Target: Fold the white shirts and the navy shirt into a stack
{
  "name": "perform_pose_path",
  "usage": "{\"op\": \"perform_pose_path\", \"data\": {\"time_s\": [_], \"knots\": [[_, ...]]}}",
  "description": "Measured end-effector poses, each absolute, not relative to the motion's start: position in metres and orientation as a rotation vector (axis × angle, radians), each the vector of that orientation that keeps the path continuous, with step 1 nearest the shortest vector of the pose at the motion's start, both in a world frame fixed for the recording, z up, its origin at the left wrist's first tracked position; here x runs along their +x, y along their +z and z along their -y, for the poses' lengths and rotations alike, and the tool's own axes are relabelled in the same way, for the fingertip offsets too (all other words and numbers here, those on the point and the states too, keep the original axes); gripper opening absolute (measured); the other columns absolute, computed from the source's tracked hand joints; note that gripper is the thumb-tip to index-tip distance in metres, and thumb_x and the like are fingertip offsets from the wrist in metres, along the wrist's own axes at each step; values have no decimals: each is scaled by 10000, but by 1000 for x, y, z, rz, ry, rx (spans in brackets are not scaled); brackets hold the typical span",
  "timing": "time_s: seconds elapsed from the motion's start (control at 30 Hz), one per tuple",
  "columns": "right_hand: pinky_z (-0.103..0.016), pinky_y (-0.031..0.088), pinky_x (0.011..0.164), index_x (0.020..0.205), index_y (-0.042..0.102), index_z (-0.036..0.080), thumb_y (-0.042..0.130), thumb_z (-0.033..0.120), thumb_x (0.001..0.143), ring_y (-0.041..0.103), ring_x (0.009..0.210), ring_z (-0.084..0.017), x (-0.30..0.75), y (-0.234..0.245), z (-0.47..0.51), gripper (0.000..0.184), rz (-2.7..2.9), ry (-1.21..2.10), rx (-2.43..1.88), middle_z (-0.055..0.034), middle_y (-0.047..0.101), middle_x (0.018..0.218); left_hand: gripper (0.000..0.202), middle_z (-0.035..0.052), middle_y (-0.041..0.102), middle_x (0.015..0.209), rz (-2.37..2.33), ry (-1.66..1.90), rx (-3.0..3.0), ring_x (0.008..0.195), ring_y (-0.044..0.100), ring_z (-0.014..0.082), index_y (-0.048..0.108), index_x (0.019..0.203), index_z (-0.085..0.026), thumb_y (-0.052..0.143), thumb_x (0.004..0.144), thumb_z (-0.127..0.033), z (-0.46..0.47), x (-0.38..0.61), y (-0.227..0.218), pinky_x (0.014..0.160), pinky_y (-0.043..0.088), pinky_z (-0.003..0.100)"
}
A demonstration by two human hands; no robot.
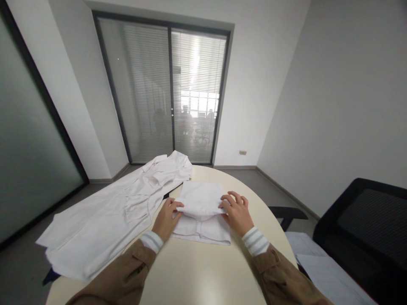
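A folded white garment [202, 199] lies in the middle of the round cream table [203, 271]. My left hand [165, 218] grips its left side, thumb on top of a raised fold and fingers curled under. At the fold's right end my right hand [237, 212] rests on the cloth, fingers bent and pinching the edge. Both hands lift the near layer into a ridge across the garment. Brown sleeves with striped cuffs cover my forearms.
A larger white garment [108, 216] lies spread over the table's left side, hanging past the edge. A black chair [365, 224] stands at the right, with white papers [327, 275] beside it. Glass doors with blinds [168, 93] are behind the table.
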State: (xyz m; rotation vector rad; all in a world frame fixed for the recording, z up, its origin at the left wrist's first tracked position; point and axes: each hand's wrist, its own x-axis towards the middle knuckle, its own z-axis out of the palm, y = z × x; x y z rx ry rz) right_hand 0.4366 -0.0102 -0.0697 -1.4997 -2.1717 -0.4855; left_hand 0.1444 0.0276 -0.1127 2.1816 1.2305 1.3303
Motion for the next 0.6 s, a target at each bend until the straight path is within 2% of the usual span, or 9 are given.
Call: {"op": "perform_pose_path", "data": {"time_s": [0.1,0.17,0.27,0.37,0.43,0.5,0.6], "knots": [[-497,209,1023,995,637,259,721,317,778,388,1289,-321,423,-65,20,239,2247,-487,-1490,-57,627,1218,209,103,456,1323,-1369,1271,2491,1205,473,301,631,882,-213,599,733,-69,-21,144,-105,988,456,463],[-492,201,1034,1107,610,266,711,368,790,406,1270,-314,413,-66,23,348,2297,-474,-1472,-67,616,1235,255,100,451,1378,-1346,1160,2669,1249,429,319,622,936,-213,630,727,-69,-17,146,-100,1030,403,487],[-458,242,1002,1138,595,250,684,303,823,495,1134,-283,401,-70,23,331,2345,-476,-1522,-77,646,1143,308,82,569,1250,-1290,1006,2809,1172,478,289,606,1033,-216,639,756,-85,-14,149,-94,1014,388,468],[-391,315,884,1016,611,213,607,222,879,545,964,-243,397,-73,18,138,2381,-490,-1608,-73,660,988,225,54,631,1041,-1324,894,2869,1000,534,248,609,969,-210,585,804,-60,-16,153,-93,896,422,410],[-351,331,793,986,600,198,540,173,909,548,921,-227,396,-74,17,102,2396,-499,-1643,-77,649,976,186,48,626,964,-1348,828,2919,924,534,237,605,936,-206,541,843,-57,-17,155,-94,827,423,390],[-330,330,735,985,584,195,537,160,896,545,910,-221,395,-73,19,107,2419,-475,-1653,-79,635,992,169,53,618,965,-1342,776,2971,915,527,238,597,926,-203,509,872,-68,-16,156,-93,818,412,391],[-321,331,703,995,561,203,628,251,828,542,904,-227,392,-74,24,187,2465,-372,-1636,-68,620,994,152,58,600,1019,-1260,706,2996,973,514,242,572,913,-202,530,843,-74,-11,156,-90,882,391,399]]}}
